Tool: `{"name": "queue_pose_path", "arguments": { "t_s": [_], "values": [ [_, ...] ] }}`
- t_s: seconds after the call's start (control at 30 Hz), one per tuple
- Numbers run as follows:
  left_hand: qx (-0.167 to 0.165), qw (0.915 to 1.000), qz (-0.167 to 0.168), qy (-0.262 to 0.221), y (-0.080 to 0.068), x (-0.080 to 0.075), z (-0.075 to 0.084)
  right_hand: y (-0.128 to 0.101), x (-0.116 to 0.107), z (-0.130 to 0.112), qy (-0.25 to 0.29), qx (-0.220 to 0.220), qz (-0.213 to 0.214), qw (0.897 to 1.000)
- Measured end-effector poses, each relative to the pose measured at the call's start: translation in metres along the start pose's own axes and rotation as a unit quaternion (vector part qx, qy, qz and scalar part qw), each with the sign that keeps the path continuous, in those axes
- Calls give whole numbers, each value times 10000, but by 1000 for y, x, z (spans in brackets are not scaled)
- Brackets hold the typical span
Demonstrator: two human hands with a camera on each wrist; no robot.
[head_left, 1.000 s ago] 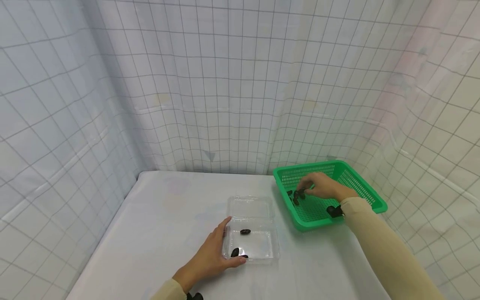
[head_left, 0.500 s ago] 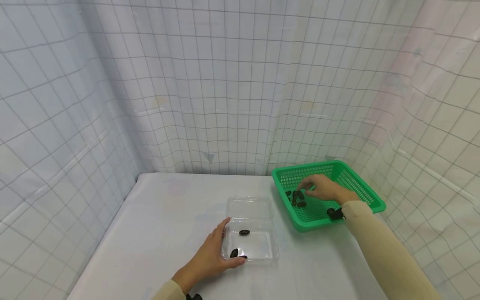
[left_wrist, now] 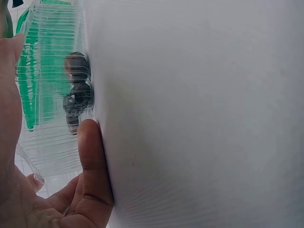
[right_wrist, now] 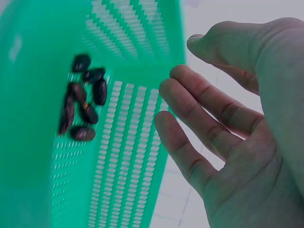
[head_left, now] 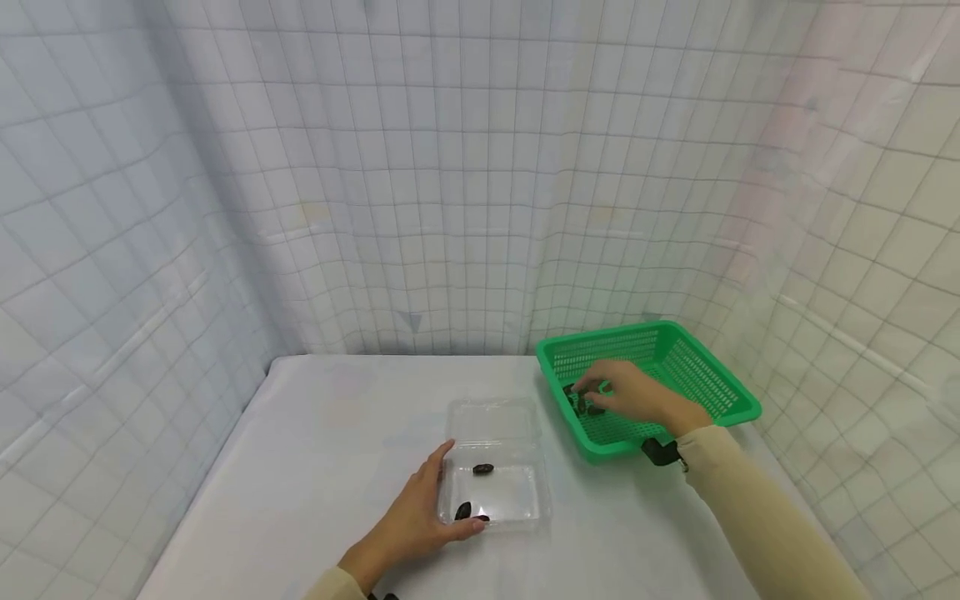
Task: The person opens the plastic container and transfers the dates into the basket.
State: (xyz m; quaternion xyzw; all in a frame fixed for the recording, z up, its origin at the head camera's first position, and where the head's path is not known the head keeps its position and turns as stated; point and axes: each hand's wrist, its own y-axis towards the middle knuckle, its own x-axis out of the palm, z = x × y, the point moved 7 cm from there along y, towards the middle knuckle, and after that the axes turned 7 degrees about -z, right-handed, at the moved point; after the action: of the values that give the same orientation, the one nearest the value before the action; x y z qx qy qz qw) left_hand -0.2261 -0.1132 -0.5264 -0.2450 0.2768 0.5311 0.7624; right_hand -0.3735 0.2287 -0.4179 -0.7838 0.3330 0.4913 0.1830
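Observation:
My left hand (head_left: pixel 414 510) holds the near-left corner of a clear plastic clamshell box (head_left: pixel 517 500), its thumb on the near wall and its fingers along the left side. The box lies with its lid (head_left: pixel 492 419) folded back. Inside are three dark brown dates; one date (head_left: pixel 483 469) lies near the hinge, two by the thumb. My right hand (head_left: pixel 628 390) hovers inside a green slotted basket (head_left: pixel 720 379), fingers loosely bent. In the right wrist view nothing is between its fingers, and several dates (right_wrist: pixel 83 133) lie apart from them at one end of the basket.
A white cloth covers the table (head_left: pixel 337 433). White sheets (head_left: pixel 435 183) with a grid pattern hang at the back and both sides. The basket stands at the right rear, close to the right sheet, with its raised rim beside the box.
My right hand has shifted slightly left and lower over the dates in the basket, partly covering them in the head view. The left hand stays on the box. The head view has tilted slightly.

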Motion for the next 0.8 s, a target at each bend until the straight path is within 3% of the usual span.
{"name": "queue_pose_path", "arguments": {
  "t_s": [0.5,0.8],
  "values": [
    [-20,9999,-66,-115,1,-2,-6,6,22,-60,-209,-1024,109,9945],
    [-21,9997,-127,-208,4,4,-5,5,29,-81,-64,-955,-202,9952]
  ]
}}
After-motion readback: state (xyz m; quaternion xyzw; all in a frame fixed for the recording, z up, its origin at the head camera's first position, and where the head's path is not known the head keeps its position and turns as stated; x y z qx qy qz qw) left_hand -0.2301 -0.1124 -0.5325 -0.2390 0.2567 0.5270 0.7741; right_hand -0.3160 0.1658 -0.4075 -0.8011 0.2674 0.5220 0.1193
